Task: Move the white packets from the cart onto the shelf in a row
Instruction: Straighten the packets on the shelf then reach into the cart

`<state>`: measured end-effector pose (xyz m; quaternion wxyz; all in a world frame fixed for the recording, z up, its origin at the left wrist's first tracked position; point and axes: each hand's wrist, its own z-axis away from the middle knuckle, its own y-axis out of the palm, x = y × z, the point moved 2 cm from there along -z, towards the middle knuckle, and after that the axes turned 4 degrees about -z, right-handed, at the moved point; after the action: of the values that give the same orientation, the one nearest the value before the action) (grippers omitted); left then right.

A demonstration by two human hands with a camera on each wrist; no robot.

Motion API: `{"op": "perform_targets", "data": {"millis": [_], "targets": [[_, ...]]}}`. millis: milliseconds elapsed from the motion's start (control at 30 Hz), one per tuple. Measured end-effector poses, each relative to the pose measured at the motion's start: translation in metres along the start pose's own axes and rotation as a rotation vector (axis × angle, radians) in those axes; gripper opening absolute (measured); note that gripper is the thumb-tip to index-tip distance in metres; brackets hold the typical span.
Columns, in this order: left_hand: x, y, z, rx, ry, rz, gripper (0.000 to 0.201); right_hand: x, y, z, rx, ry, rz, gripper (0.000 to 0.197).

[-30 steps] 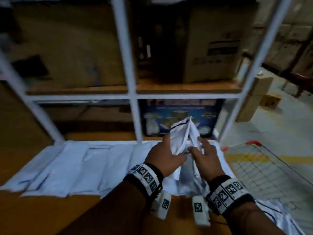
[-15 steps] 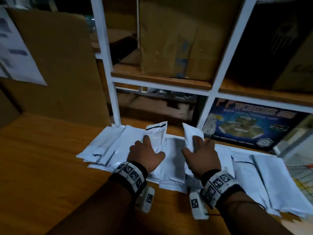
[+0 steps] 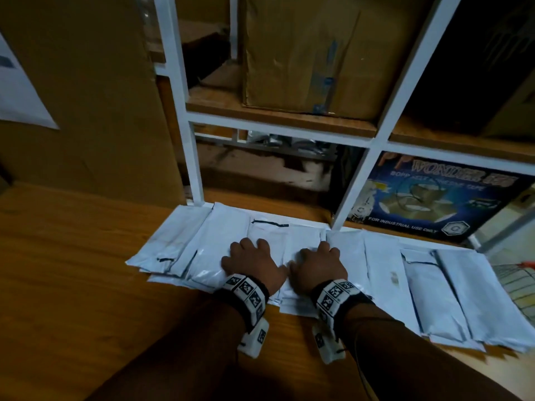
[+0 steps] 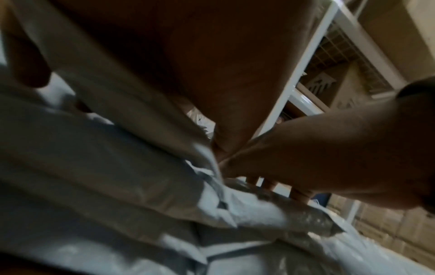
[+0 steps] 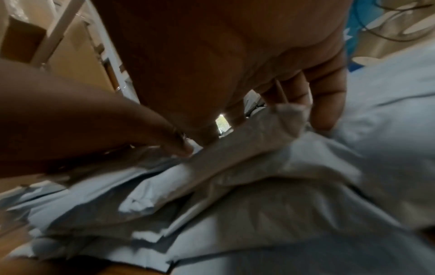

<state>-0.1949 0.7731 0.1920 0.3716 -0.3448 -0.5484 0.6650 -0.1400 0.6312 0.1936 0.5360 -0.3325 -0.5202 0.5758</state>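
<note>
Several white packets (image 3: 451, 293) lie side by side in a row on the wooden shelf board (image 3: 72, 270). My left hand (image 3: 252, 260) lies on a packet with a black strip (image 3: 269, 233) in the middle of the row, fingers curled over it. In the left wrist view that packet (image 4: 117, 148) runs between thumb and palm. Beside it, my right hand (image 3: 317, 264) holds the neighbouring packet (image 3: 304, 235) down. In the right wrist view its edge (image 5: 259, 139) bends up to the curled fingers (image 5: 324, 104). The two hands nearly touch.
White shelf uprights (image 3: 185, 111) stand just behind the row. A blue printed box (image 3: 434, 195) sits behind the packets at right, a cardboard box (image 3: 304, 53) on the shelf above. A large cardboard sheet (image 3: 86, 96) leans at left. The wire cart (image 3: 518, 282) shows at the far right edge.
Both hands have lowered the two packets they held upright, and these now lie flat in the row. My view has swung left and closer.
</note>
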Motion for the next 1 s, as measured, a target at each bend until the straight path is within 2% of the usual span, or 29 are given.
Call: {"op": "perform_targets", "data": {"millis": [100,200,333,433,533,667,800,1000], "targets": [[-0.001,0.0,0.001,-0.017,0.016,-0.058,0.098,-0.011,0.003,0.002,-0.017,-0.004,0.002,0.062],[-0.015,-0.011,0.007,-0.087,0.023,-0.073,0.09,-0.022,-0.006,0.003,-0.086,-0.013,-0.046,0.073],[-0.056,-0.034,0.018,-0.147,0.111,-0.077,0.073,-0.049,-0.038,0.019,-0.129,0.029,-0.198,0.051],[-0.098,-0.05,0.024,-0.179,0.206,-0.048,0.063,-0.086,-0.059,0.025,-0.208,0.071,-0.304,0.044],[-0.148,-0.056,0.034,-0.213,0.325,0.016,0.057,-0.133,-0.079,0.035,-0.267,0.126,-0.369,0.042],[-0.247,-0.056,0.058,-0.213,0.524,0.01,0.051,-0.224,-0.106,0.055,-0.316,0.233,-0.417,0.043],[-0.35,-0.047,0.087,-0.171,0.683,0.024,0.051,-0.325,-0.116,0.081,-0.358,0.321,-0.427,0.041],[-0.482,-0.027,0.145,-0.05,0.824,-0.003,0.053,-0.466,-0.116,0.119,-0.311,0.437,-0.514,0.045]]}}
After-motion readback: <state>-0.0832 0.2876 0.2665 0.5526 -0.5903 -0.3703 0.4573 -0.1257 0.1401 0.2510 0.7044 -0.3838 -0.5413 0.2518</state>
